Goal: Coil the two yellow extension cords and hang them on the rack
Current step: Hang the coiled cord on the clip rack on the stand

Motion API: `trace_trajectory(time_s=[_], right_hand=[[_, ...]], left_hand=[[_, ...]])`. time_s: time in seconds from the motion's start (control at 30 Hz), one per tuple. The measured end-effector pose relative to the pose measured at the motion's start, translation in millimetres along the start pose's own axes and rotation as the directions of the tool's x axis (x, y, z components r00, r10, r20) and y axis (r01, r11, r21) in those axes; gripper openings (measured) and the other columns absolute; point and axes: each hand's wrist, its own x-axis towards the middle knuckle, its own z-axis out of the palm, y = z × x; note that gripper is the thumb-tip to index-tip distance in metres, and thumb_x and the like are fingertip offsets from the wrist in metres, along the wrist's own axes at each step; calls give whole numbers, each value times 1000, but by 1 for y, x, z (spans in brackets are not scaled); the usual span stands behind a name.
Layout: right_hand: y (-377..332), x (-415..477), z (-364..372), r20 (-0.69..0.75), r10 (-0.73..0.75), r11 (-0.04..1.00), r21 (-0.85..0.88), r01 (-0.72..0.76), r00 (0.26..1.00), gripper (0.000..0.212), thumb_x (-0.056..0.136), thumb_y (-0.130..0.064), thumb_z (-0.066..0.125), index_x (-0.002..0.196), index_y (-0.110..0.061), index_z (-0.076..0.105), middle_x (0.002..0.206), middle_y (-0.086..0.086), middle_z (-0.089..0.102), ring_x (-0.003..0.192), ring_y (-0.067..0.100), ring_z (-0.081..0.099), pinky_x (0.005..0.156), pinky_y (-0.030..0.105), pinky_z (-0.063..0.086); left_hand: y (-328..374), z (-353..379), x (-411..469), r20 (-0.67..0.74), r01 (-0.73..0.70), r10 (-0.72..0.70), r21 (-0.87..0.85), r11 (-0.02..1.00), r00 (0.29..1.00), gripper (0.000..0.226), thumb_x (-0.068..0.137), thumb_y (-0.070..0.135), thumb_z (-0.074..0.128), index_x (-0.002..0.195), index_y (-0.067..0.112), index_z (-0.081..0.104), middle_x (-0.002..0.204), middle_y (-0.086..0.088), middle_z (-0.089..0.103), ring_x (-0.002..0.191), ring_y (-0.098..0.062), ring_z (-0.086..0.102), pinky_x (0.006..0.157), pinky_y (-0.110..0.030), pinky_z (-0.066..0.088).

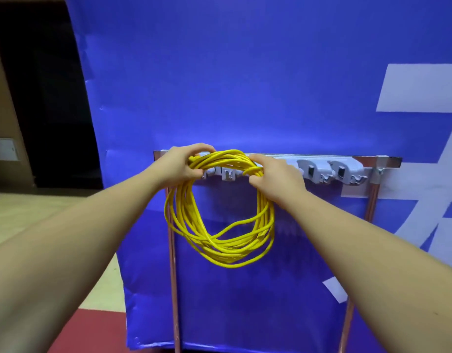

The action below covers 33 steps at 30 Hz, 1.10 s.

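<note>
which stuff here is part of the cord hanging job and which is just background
Part of the job:
- coiled yellow cord, gripped at its top by left hand and right hand
- rack with grey clips

Just background:
- blue banner
- white wall box
- red mat

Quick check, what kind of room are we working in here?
Likely a staged indoor work area, not a home: a blue printed backdrop, a free-standing tool rack on copper legs, and the coiled yellow cord held at it.
</note>
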Motion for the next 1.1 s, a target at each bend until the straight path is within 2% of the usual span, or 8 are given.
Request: trace_trajectory(time_s=[0.17,0.27,0.4,0.5,0.63,0.77,0.9,1.1], right_hand=[[-16,15,23,-83,-82,959,-279,55,993,16,89,-34,49,104,-28,52,92,7,68,91,35,65,64,34,37],[-27,18,30,-75,-21,914,-407,-11,997,33,94,-25,49,127,-26,47,99,10,67,93,36,64,65,33,41],[-42,19,44,-16,54,853,-520,-54,998,36,91,-8,45,128,-11,46,111,13,65,101,39,62,79,50,54],[-41,19,51,-17,28,830,-556,-32,999,52,99,-31,44,142,-7,29,114,18,63,99,41,62,74,54,52],[-29,0,63,-101,-158,864,-495,88,982,58,100,-52,28,146,-16,25,93,21,65,79,36,65,59,36,50],[-24,-9,75,-298,-164,856,-517,-15,940,39,94,-49,49,119,-20,59,65,6,61,39,27,55,42,24,17],[-30,-7,82,-403,-136,914,-404,-43,905,21,91,-39,62,99,-20,63,77,2,57,43,26,56,42,24,20],[-32,5,80,-463,-95,981,-196,2,882,20,91,-30,62,110,-29,69,76,2,63,57,34,62,49,27,28]], left_hand=[[-31,1,15,-20,23,-24,-53,998,1000,43,74,19,65,110,42,61,72,4,62,58,-5,47,58,-19,44],[-42,-3,20,11,34,-33,-53,998,999,42,73,24,64,111,41,62,79,-6,67,64,-11,52,64,-31,49],[-53,13,14,8,51,-51,24,998,999,47,80,13,66,117,39,56,92,1,57,79,-15,55,71,-24,44],[-58,23,9,-40,20,-18,60,998,999,45,79,13,67,106,45,53,102,-8,52,93,-22,52,84,-33,45],[-56,15,6,-1,-6,6,26,1000,1000,49,80,25,62,98,70,50,100,-4,52,95,-14,51,83,-18,40],[-59,15,3,43,16,-16,-9,1000,999,38,91,30,58,100,67,53,103,-3,48,95,-12,49,75,-15,35],[-61,19,2,43,18,-18,-4,1000,999,39,96,27,52,135,34,50,109,-3,46,100,-13,47,75,-4,36],[-56,21,3,-4,36,-36,-33,999,999,37,100,32,44,135,30,52,104,-4,48,97,-11,48,73,-7,35]])
